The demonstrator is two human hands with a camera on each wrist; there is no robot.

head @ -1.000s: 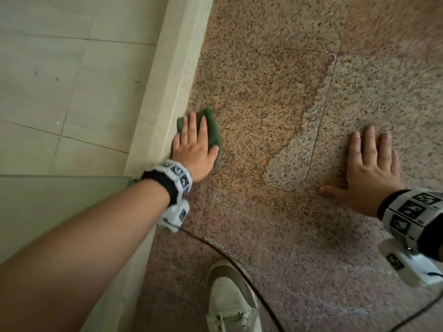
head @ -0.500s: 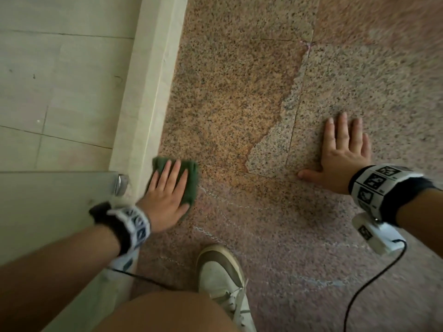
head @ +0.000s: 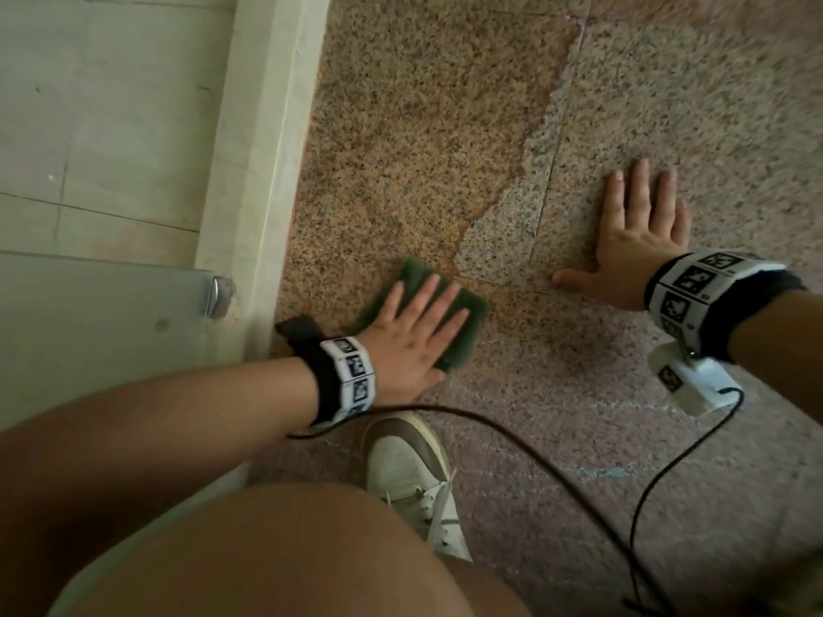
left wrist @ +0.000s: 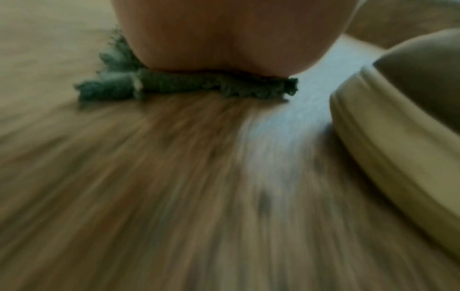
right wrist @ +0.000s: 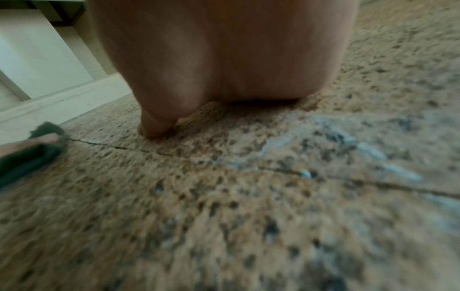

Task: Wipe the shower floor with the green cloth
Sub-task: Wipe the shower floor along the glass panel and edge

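The green cloth (head: 463, 322) lies folded on the speckled granite shower floor (head: 423, 126), a little right of the pale stone kerb. My left hand (head: 418, 331) presses flat on it with straight, spread fingers. In the left wrist view the palm (left wrist: 224, 35) sits on the cloth's frayed edge (left wrist: 174, 84), and the floor is blurred by motion. My right hand (head: 641, 229) lies flat on the floor to the right, fingers spread, with nothing in it. The right wrist view shows that palm (right wrist: 224, 59) on the stone and the cloth (right wrist: 27, 155) at the far left.
A pale kerb (head: 262, 149) runs along the left of the floor, with beige tiles beyond it. A glass panel with a metal fitting (head: 218, 296) stands at the kerb. My white shoe (head: 409, 474) and bare knee are close below the hands. Black cables (head: 556, 478) trail across the floor.
My left hand has slid the cloth toward me along the kerb, then rightward away from it, turning so the fingers point up-right. The right hand has stayed flat on the floor.
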